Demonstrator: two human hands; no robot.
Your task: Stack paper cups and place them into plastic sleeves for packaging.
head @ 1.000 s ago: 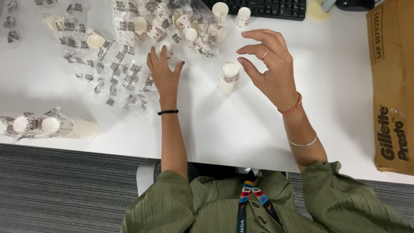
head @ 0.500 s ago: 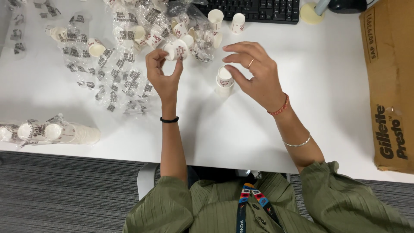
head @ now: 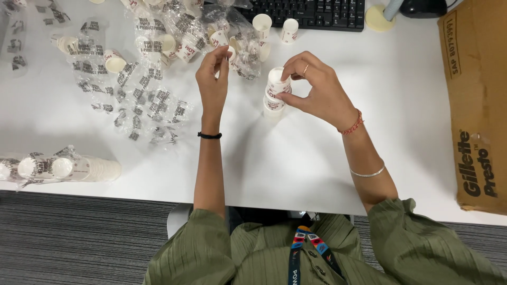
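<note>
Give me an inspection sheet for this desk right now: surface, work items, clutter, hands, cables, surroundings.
Surface: white desk.
Work items: stack of small white paper cups, upright.
Clutter: crumpled clear printed plastic sleeves; loose cups; sleeved cup stack lying at left edge.
Hands: right hand pinches the stack's top cup; left hand raised, fingertips together, what it holds unclear.
Cables: nothing seen.
Surroundings: black keyboard; brown cardboard box; grey carpet.
</note>
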